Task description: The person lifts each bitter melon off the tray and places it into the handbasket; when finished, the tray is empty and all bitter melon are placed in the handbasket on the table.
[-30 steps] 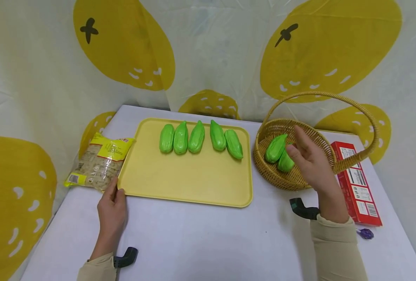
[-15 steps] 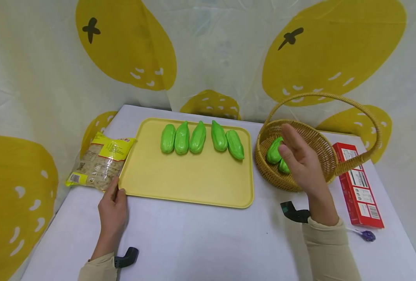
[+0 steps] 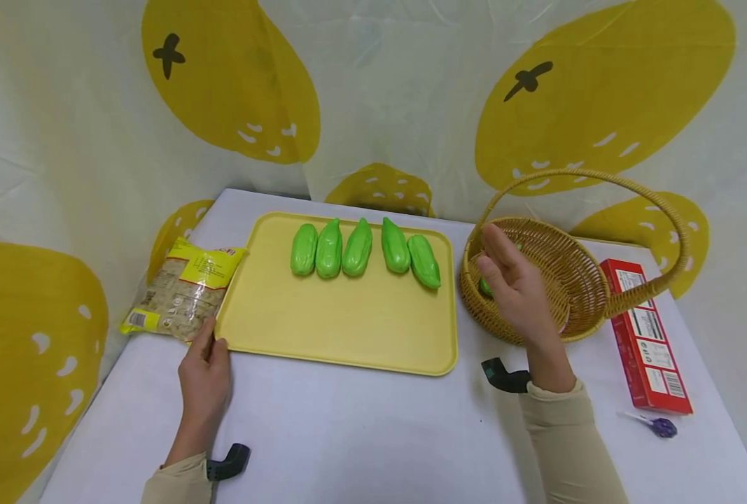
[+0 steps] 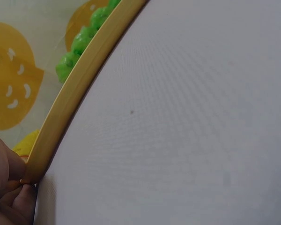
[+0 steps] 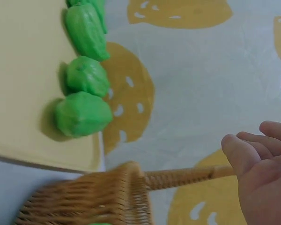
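A yellow tray (image 3: 335, 329) lies on the table with several green bumpy gourd-like vegetables (image 3: 357, 248) in a row along its far side. My left hand (image 3: 204, 374) is at the tray's near left corner; in the left wrist view its fingers (image 4: 24, 201) pinch the rim there. Over the left part of a wicker basket (image 3: 575, 259) hovers my right hand (image 3: 521, 294), fingers extended and nothing held. It mostly hides the green vegetables inside the basket; a bit of one (image 3: 485, 287) shows beside the hand.
A yellow-labelled plastic bag of pale dry food (image 3: 187, 290) lies against the tray's left edge. Right of the basket are a red box (image 3: 647, 339) and a purple lollipop (image 3: 663, 427). The basket's tall handle (image 3: 600, 176) arches above it. A patterned curtain hangs behind the table.
My right hand has moved left across the basket, from its middle toward the side by the tray, covering the vegetables inside. My left hand stays at the tray corner.
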The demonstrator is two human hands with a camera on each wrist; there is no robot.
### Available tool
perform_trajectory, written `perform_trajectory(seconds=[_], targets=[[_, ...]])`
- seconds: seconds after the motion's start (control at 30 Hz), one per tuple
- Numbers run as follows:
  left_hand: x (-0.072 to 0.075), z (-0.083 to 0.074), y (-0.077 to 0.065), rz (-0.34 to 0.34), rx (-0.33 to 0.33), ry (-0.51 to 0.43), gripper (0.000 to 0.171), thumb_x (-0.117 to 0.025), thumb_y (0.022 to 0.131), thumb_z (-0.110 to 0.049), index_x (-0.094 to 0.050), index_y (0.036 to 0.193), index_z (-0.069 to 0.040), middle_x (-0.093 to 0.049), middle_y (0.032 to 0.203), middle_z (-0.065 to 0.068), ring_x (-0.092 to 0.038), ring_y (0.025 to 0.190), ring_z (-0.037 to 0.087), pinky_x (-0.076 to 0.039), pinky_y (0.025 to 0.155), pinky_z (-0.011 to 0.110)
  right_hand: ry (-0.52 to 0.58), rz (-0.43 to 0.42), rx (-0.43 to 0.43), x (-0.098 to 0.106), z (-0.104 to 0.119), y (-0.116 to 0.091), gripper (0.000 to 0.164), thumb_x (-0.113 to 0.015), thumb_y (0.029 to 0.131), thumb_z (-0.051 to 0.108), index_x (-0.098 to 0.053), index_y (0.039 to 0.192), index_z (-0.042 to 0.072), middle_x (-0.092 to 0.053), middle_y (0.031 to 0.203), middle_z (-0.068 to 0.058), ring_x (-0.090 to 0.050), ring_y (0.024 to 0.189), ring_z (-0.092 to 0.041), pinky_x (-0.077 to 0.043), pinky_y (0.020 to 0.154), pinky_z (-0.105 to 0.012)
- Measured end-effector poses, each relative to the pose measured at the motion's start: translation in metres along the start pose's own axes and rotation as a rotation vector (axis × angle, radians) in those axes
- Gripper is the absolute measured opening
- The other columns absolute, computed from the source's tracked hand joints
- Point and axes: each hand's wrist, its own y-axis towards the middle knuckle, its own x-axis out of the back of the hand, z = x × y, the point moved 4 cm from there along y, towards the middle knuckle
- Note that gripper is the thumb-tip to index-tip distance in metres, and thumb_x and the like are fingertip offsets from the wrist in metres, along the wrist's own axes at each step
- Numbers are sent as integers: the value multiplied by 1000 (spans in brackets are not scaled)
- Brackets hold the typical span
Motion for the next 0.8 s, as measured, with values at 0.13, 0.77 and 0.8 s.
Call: perform_trajectory(seconds=[0.13,0.77,0.8], targets=[[0,1,-1,3,17,-2,48,-42,99,-14,-35,146,-19,-33,152,-2,-33,138,12,-37,113,35,1,21,-64,-10,-11,3,53,-47,98,9,-28,148,3,-28,153,-18,-26,143,-30,-34,111,-15],[-1,3,0,17,46,6,48,-42,100,-17,-32,147,-23,-31,153,-7,-31,139,9,-38,113,37,-4,74,-172,-57,-26,18,58,-48,98,8,-20,147,-7,-17,156,-21,-19,143,-34,-26,116,-51],[-1,3,0,18,48,6,48,-42,100,-17,-32,147,-24,-31,153,-7,-31,139,9,-38,113,37,-4,77,-181,-58,-27,19,58,-48,98,8,-20,147,-7,-16,156,-20,-19,144,-34,-26,116,-51]])
